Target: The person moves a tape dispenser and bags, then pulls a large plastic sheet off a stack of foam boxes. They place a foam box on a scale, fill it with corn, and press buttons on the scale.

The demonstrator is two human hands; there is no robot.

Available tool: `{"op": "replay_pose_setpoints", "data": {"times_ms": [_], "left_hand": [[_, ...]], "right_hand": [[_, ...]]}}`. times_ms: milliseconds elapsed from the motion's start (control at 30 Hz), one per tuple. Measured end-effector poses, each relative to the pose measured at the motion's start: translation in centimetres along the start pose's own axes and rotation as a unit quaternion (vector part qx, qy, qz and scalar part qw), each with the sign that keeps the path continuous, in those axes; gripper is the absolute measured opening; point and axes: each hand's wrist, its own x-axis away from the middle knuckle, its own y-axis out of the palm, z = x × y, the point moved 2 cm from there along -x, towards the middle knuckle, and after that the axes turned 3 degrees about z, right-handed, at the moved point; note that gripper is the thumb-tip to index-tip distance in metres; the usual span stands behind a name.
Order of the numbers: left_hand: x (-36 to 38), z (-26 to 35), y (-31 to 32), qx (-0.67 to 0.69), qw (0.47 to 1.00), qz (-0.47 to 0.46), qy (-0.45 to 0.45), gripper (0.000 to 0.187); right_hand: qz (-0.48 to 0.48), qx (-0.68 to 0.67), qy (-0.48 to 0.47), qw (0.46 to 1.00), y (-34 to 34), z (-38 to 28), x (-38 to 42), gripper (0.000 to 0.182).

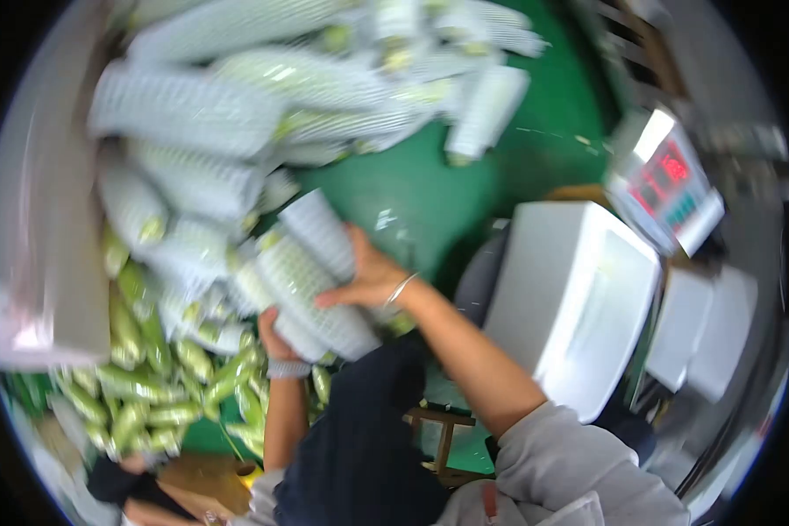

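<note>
Both my hands are closed around a small bunch of long pale-green vegetables in white foam net sleeves [302, 285], tilted over the green table. My right hand [368, 272], with a bracelet at the wrist, grips the bunch from the right side. Lower down, my left hand [278, 337] holds its near left side, and part of that hand is hidden behind the sleeves. One sleeve [318, 232] stands up beside the right fingers. Motion blur hides the exact kind of vegetable.
A pile of sleeved vegetables [184, 105] covers the far left. Unsleeved green vegetables [140, 394] lie at the near left, by another person's arm [153, 513]. A white plastic bin [557, 289] and a scale with red digits [662, 180] stand right. The green tabletop [412, 188] shows between.
</note>
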Motion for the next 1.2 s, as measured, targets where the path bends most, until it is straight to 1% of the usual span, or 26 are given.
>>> {"op": "replay_pose_setpoints", "data": {"times_ms": [67, 100, 133, 167, 200, 233, 267, 333, 400, 467, 533, 567, 600, 633, 667, 700, 733, 767, 800, 833, 900, 933, 1000, 1067, 1133, 1200], "left_hand": [[1.6, 0.4, 3.2, -0.005, 0.999, -0.042, -0.011, 0.071], [2.2, 0.8, 5.7, -0.026, 0.994, -0.102, -0.011, 0.072], [3.0, 1.3, 8.2, -0.044, 0.987, -0.157, -0.006, 0.073], [4.2, 2.2, 11.1, -0.062, 0.979, -0.192, -0.008, 0.072], [5.7, 3.0, 14.1, -0.075, 0.974, -0.215, -0.013, 0.072], [7.4, 3.4, 17.3, -0.128, 0.951, -0.273, -0.064, 0.069], [9.2, 3.5, 20.6, -0.178, 0.922, -0.327, -0.109, 0.065], [13.5, 2.1, 27.0, -0.27, 0.868, -0.372, -0.187, 0.043], [18.4, -1.6, 32.1, -0.327, 0.843, -0.367, -0.216, 0.041], [21.9, -6.4, 34.8, -0.327, 0.822, -0.378, -0.273, 0.044], [20.9, -12.4, 34.6, -0.333, 0.81, -0.375, -0.305, 0.049], [19.9, -14.9, 34.3, -0.341, 0.808, -0.377, -0.297, 0.049], [18.7, -17.3, 33.8, -0.371, 0.815, -0.333, -0.294, 0.049], [17.9, -19.1, 33.1, -0.399, 0.821, -0.287, -0.291, 0.05], [17.4, -20.3, 32.4, -0.404, 0.821, -0.287, -0.283, 0.05], [17.1, -21.1, 31.6, -0.407, 0.841, -0.266, -0.235, 0.05], [17.3, -21.4, 31.5, -0.405, 0.861, -0.248, -0.184, 0.05], [19.0, -20.9, 31.5, -0.387, 0.878, -0.235, -0.153, 0.048], [20.4, -20.2, 30.9, -0.385, 0.882, -0.229, -0.146, 0.048], [21.7, -19.0, 30.2, -0.411, 0.863, -0.268, -0.117, 0.049], [24.4, -16.4, 28.7, -0.474, 0.818, -0.324, -0.038, 0.05], [26.3, -14.8, 27.6, -0.473, 0.821, -0.319, -0.033, 0.05], [31.1, -12.2, 25.3, -0.446, 0.819, -0.357, -0.059, 0.047], [35.0, -10.6, 22.4, -0.421, 0.842, -0.301, -0.155, 0.042], [35.1, -10.6, 18.6, -0.379, 0.863, -0.266, -0.204, 0.042], [35.2, -11.1, 16.4, -0.344, 0.883, -0.238, -0.214, 0.044]], "right_hand": [[0.025, -0.018, 0.098, 0.995, -3.8, -5.2, 5.3, 0.128], [0.072, -0.025, 0.105, 0.992, -6.3, -7.0, 8.0, 0.128], [0.103, -0.031, 0.099, 0.989, -8.2, -8.7, 10.6, 0.123], [0.126, -0.037, 0.09, 0.987, -9.4, -9.7, 12.8, 0.119], [0.151, -0.045, 0.086, 0.984, -10.3, -9.5, 15.0, 0.119], [0.263, -0.049, 0.0, 0.964, -11.7, -8.9, 17.6, 0.113], [0.366, -0.047, -0.089, 0.925, -13.2, -8.7, 20.4, 0.107], [0.389, -0.164, -0.12, 0.899, -16.4, -9.1, 27.3, 0.1], [0.45, -0.207, -0.082, 0.865, -17.4, -5.3, 32.2, 0.093], [0.454, -0.313, -0.05, 0.832, -17.9, -1.6, 35.7, 0.088], [0.438, -0.382, 0.006, 0.814, -18.2, 3.3, 37.0, 0.084], [0.417, -0.411, 0.035, 0.81, -18.2, 6.3, 36.8, 0.081], [0.417, -0.417, 0.026, 0.807, -18.1, 8.4, 36.3, 0.081], [0.423, -0.391, 0.018, 0.817, -18.0, 10.1, 35.7, 0.081], [0.428, -0.363, 0.009, 0.828, -18.0, 11.5, 35.3, 0.082], [0.535, -0.161, 0.055, 0.828, -17.6, 12.4, 35.3, 0.081], [0.554, -0.131, 0.114, 0.814, -16.7, 14.6, 34.3, 0.074], [0.585, -0.125, 0.1, 0.795, -16.6, 14.4, 34.8, 0.069], [0.61, -0.121, 0.091, 0.778, -15.7, 13.8, 35.5, 0.063], [0.601, -0.122, 0.086, 0.785, -14.3, 12.5, 36.6, 0.063], [0.69, 0.067, 0.029, 0.72, -11.8, 8.7, 40.0, 0.051], [0.686, 0.066, 0.024, 0.724, -10.6, 6.9, 41.9, 0.051], [0.608, 0.042, -0.076, 0.789, -7.9, 3.5, 45.3, 0.037], [0.567, 0.034, -0.134, 0.812, -5.1, 2.0, 47.9, 0.031], [0.566, 0.028, -0.137, 0.812, -2.6, 2.0, 48.9, 0.03], [0.52, -0.002, -0.123, 0.845, -0.6, 2.8, 49.3, 0.028]]}}
